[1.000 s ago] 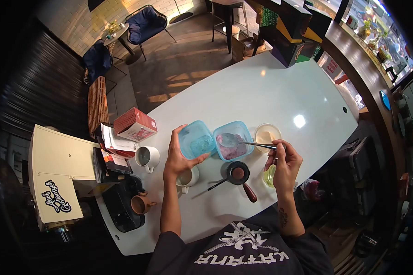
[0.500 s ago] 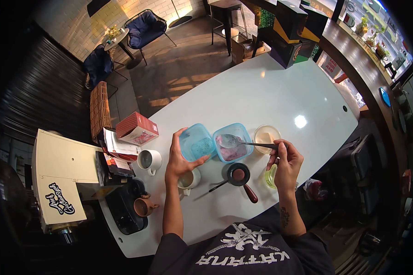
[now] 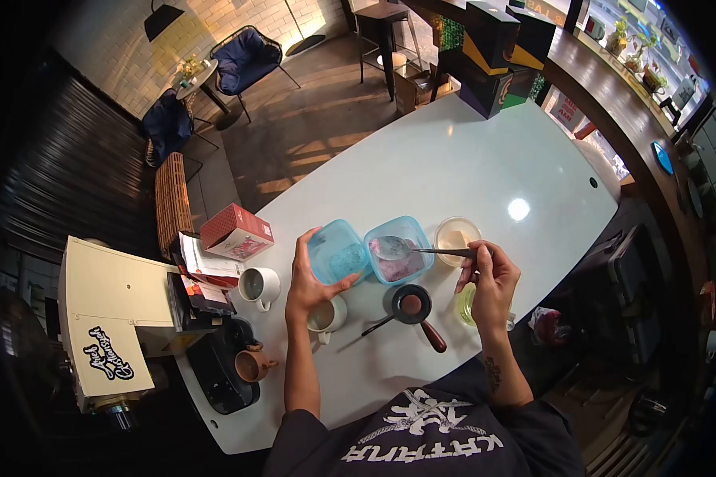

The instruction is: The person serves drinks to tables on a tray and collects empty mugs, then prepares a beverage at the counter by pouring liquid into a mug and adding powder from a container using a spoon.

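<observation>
My left hand (image 3: 313,288) grips a blue plastic tub (image 3: 336,249) with blue contents, fingers along its left side and thumb at its near edge. Touching or nearly touching it on the right is a second blue tub (image 3: 399,270) with pinkish-purple contents. My right hand (image 3: 490,274) pinches the handle of a metal spoon (image 3: 391,247), whose bowl is over the second tub. Behind my right fingers stands a round clear container (image 3: 456,231) with beige contents. A yellow-green cup (image 3: 464,306) is partly hidden by my right hand.
A portafilter (image 3: 411,304) lies nearer me, beside a white mug (image 3: 326,317). At the left are another white mug (image 3: 258,287), a brown cup (image 3: 251,366), a red box (image 3: 236,231) and a cream machine (image 3: 107,318). Black boxes (image 3: 493,63) stand at the table's (image 3: 422,167) far end.
The view has shifted slightly. My left hand still grips the tub, and the spoon remains over the second tub, its bowl at a slightly different angle.
</observation>
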`<state>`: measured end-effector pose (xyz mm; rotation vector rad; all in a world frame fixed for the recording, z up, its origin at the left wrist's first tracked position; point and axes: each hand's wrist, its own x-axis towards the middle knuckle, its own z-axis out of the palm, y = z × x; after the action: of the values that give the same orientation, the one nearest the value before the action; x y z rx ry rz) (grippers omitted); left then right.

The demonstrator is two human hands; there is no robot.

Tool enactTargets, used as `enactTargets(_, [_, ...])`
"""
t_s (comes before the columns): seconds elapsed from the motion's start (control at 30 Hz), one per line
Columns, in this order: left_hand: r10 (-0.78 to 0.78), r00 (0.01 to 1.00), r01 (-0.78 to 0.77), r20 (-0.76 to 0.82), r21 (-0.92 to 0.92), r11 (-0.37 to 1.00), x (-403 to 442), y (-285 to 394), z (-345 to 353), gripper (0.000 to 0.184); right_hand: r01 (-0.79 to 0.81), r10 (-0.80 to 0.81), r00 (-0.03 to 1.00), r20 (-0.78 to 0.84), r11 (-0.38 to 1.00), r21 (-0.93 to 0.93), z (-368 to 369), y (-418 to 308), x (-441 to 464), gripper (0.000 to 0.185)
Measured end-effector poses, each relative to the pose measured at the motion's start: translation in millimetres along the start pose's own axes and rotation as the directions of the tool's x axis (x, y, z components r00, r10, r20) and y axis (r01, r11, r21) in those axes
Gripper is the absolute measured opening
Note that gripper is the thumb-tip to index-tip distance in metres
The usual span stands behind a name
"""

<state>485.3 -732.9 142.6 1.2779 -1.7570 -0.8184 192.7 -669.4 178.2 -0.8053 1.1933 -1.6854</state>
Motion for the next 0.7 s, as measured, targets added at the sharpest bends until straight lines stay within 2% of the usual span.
enactTargets(0.7, [-0.018,1.000,0.018,0.002,-0.024,1.000,0.2,3.0,-0.7,0.097,-0.022,0.024,0.999,-0.021,0.994,0.111,-3.1,7.6,-0.8,0.025])
